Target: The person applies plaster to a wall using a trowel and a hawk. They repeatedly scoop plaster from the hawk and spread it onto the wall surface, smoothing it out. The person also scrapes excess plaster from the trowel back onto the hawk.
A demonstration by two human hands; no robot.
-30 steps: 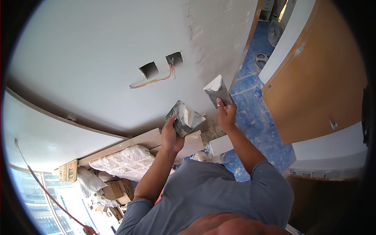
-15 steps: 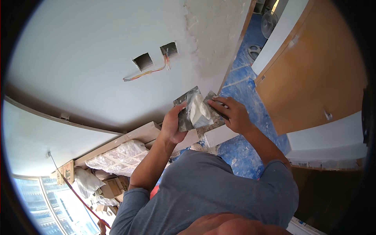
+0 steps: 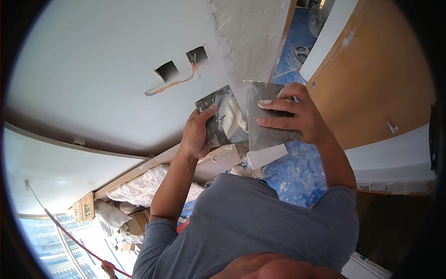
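Note:
My left hand [image 3: 194, 135] grips a rectangular metal plastering blade [image 3: 214, 100], thumb on its upper face. A thick lump of white putty [image 3: 233, 116] lies on that blade. Fingers of my right hand [image 3: 302, 114] spread over the broad face of a second grey trowel blade [image 3: 267, 135]. Its near-left edge is beside the putty; whether they touch I cannot tell. White smears mark both tools and my right fingertips. Beyond them rises a white wall [image 3: 107, 46] with two square cut-outs, one of them trailing loose wires [image 3: 172, 86].
Blue floor covering [image 3: 302, 172] with white spatter lies below. A brown door [image 3: 376, 83] stands at right, a fan [image 3: 318, 21] far off. Plastic-wrapped material [image 3: 139, 188] lies at lower left. Another person's hand [image 3: 108, 268] holds a long red pole [image 3: 74, 237] there.
My right hand has drawn right and up with its trowel, whose broad face now shows. The left blade has shifted slightly left and up. At lower left, the pole has moved left.

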